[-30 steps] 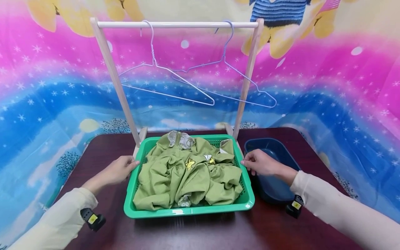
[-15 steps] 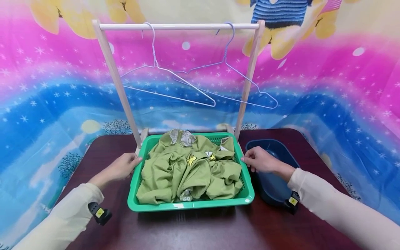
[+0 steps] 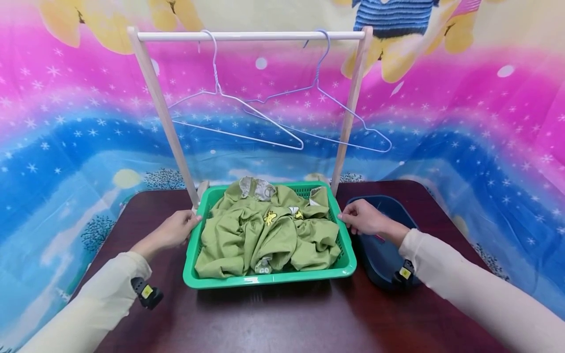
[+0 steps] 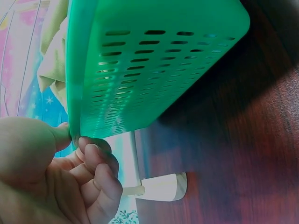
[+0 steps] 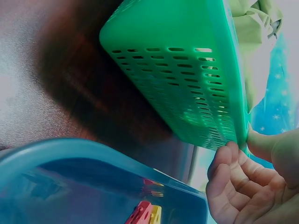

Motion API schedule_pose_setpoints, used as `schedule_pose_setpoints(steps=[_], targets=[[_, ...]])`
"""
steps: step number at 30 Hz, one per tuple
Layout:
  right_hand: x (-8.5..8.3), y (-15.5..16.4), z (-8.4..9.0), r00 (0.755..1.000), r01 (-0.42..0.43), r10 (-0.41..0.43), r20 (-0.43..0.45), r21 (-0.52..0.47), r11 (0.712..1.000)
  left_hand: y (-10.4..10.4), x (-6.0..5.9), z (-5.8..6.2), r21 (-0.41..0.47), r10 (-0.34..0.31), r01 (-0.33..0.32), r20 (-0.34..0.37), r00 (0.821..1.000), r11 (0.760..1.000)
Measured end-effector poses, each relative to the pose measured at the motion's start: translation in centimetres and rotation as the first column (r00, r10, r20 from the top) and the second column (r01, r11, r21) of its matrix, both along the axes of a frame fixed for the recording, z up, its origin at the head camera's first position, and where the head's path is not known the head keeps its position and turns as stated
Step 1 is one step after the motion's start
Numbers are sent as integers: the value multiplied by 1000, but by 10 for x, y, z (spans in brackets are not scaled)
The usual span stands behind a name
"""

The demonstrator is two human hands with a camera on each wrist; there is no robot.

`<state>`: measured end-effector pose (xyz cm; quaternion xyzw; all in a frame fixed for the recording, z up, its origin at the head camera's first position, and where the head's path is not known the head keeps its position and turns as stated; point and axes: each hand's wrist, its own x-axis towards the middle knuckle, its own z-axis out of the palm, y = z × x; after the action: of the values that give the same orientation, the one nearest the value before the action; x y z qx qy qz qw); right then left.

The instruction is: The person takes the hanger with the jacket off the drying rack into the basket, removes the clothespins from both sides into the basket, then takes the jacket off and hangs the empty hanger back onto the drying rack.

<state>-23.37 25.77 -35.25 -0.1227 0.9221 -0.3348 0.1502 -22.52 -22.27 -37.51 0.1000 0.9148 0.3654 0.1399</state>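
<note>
A green plastic basket [image 3: 269, 280] with slotted sides stands between my hands, in the middle of the head view. A crumpled olive-green garment [image 3: 273, 240] with small yellow bird prints fills it. My left hand [image 3: 174, 229] pinches the basket's left rim between thumb and curled fingers, as the left wrist view confirms. On the opposite side, the right hand [image 3: 366, 218] pinches the right rim the same way. In both wrist views a dark shadow lies under the basket's [image 4: 140, 70] near end.
Behind the basket rises a wooden clothes rack [image 3: 256, 36] with a white hanger [image 3: 238, 135] and a lilac hanger [image 3: 353, 115]. A dark blue tub [image 3: 384, 264] at the right contains red [image 5: 140, 213] and yellow [image 5: 155, 215] clips. All stand on a dark red-brown table [image 3: 265, 323].
The basket has moved away from me, closer to the rack, with both hands still pinching its rim. The garment has gone along with it.
</note>
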Motion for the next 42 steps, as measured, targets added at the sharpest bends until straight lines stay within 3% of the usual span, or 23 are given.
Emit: schedule_pose_setpoints(steps=[13, 42], targets=[[-12, -2, 1, 1000, 11, -12, -21, -15, 1000, 2, -12, 3, -18, 39, -39, -14, 999, 999], [-32, -3, -5, 996, 89, -89, -1, -34, 995, 4, -33, -4, -17, 61, -61, -11, 998, 998]])
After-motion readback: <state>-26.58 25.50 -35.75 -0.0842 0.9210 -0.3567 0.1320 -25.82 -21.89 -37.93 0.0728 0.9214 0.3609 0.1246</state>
